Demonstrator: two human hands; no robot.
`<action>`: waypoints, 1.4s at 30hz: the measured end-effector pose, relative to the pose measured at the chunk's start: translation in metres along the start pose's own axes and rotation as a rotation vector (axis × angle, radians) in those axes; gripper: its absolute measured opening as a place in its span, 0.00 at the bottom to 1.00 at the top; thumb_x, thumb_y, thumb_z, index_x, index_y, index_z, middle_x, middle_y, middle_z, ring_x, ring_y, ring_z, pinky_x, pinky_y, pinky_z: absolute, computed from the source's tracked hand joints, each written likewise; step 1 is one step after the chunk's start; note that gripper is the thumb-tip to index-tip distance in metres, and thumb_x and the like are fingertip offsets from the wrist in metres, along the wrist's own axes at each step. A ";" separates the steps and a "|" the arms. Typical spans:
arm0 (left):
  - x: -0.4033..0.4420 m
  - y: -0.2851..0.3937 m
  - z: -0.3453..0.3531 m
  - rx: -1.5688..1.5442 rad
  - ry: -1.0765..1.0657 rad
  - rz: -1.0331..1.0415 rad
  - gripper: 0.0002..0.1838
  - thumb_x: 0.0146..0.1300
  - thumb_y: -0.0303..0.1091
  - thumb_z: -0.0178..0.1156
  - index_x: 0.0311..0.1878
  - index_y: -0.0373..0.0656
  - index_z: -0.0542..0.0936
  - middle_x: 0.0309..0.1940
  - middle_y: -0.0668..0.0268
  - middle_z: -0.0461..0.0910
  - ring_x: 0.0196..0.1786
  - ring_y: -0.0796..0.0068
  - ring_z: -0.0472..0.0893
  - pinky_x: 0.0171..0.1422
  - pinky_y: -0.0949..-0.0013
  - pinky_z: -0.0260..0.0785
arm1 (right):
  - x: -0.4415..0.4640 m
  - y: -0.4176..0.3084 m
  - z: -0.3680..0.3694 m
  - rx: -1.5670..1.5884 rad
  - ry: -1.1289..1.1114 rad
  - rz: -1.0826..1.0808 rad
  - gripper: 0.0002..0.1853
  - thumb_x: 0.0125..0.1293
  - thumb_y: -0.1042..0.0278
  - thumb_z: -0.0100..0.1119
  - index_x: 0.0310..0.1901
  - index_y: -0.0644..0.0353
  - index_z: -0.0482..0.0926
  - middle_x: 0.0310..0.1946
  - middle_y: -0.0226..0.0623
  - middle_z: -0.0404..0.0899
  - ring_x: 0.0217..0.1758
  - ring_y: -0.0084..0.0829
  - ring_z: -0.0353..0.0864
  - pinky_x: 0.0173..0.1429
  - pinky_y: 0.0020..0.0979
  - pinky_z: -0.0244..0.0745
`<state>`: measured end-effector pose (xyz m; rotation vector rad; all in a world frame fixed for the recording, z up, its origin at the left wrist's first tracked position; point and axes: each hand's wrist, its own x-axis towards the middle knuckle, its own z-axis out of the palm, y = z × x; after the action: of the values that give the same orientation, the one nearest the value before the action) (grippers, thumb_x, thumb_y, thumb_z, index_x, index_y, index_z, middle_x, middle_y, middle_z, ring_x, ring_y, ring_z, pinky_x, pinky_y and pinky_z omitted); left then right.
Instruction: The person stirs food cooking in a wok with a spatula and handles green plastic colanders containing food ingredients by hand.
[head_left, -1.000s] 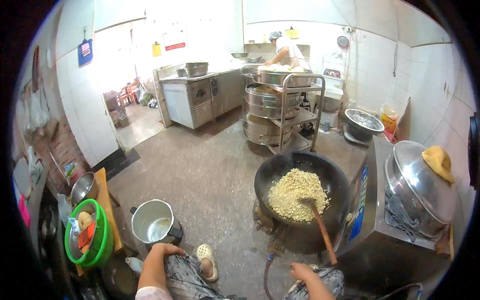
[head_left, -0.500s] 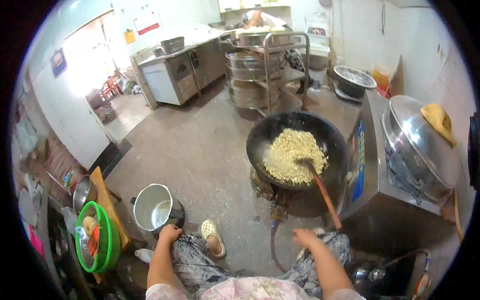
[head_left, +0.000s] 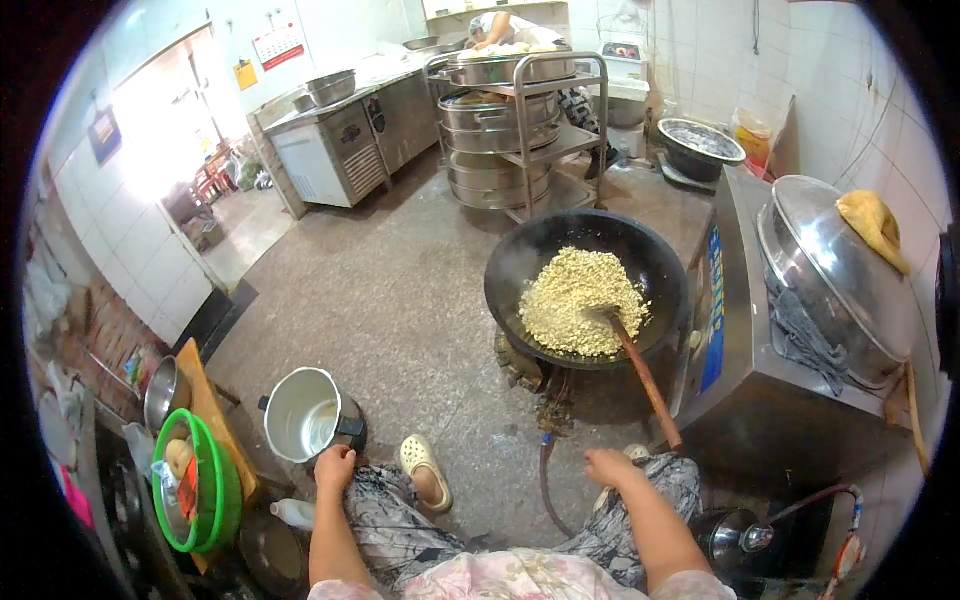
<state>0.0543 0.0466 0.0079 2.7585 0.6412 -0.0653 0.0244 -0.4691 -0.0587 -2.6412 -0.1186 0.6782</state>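
My left hand (head_left: 333,467) rests on my left knee, fingers curled in with nothing seen in them. Just beyond it stands a deep metal pot (head_left: 290,415) with black handles. Over my right knee lies my right hand (head_left: 610,467), its fingers bent and holding nothing that I can see. Ahead of it a large black wok (head_left: 515,265) sits on a floor burner (head_left: 518,362). Small pale-yellow diced pieces (head_left: 575,290) fill its middle. A wooden-handled spatula (head_left: 648,378) leans in the wok, its blade partly buried and its handle pointing towards me, apart from my right hand.
A steel steamer with a lid (head_left: 830,260) stands on the cabinet at right. A hose (head_left: 545,490) runs from the burner. Left, a green basket (head_left: 205,430) stands beside a wooden board (head_left: 205,390). Behind the wok are a trolley (head_left: 525,150) and a bending person (head_left: 500,30).
The view has shifted slightly, so the wok and room appear a little higher and further left. The person at the back shows more. My hands stay on my knees; the spatula stays in the wok.
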 end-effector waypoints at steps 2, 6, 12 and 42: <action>-0.001 0.000 0.000 0.012 0.007 0.007 0.17 0.56 0.45 0.56 0.42 0.44 0.82 0.38 0.56 0.81 0.45 0.57 0.79 0.50 0.59 0.70 | 0.000 0.001 0.000 -0.010 -0.007 0.008 0.17 0.61 0.61 0.52 0.50 0.57 0.75 0.46 0.48 0.78 0.51 0.47 0.76 0.54 0.44 0.70; 0.003 -0.003 0.005 0.009 0.019 0.014 0.16 0.56 0.45 0.56 0.41 0.44 0.82 0.38 0.57 0.81 0.45 0.57 0.79 0.50 0.58 0.70 | 0.001 0.001 0.000 -0.030 -0.002 0.003 0.17 0.61 0.60 0.53 0.49 0.57 0.75 0.44 0.48 0.78 0.50 0.47 0.77 0.54 0.44 0.71; -0.002 0.003 0.000 0.012 0.018 0.001 0.16 0.56 0.45 0.56 0.41 0.45 0.82 0.38 0.57 0.81 0.44 0.57 0.79 0.50 0.58 0.70 | 0.000 0.000 -0.001 -0.026 -0.003 0.004 0.17 0.61 0.60 0.53 0.49 0.57 0.75 0.46 0.47 0.78 0.51 0.47 0.76 0.53 0.44 0.71; -0.011 0.009 -0.001 -0.054 0.065 0.055 0.14 0.55 0.40 0.51 0.35 0.41 0.81 0.35 0.53 0.81 0.42 0.53 0.80 0.47 0.53 0.70 | 0.009 0.019 0.009 -0.023 -0.015 -0.014 0.20 0.52 0.65 0.58 0.47 0.63 0.77 0.44 0.51 0.78 0.49 0.48 0.76 0.54 0.40 0.70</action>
<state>0.0487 0.0346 0.0128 2.7342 0.5740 0.0532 0.0278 -0.4814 -0.0774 -2.6555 -0.1495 0.6965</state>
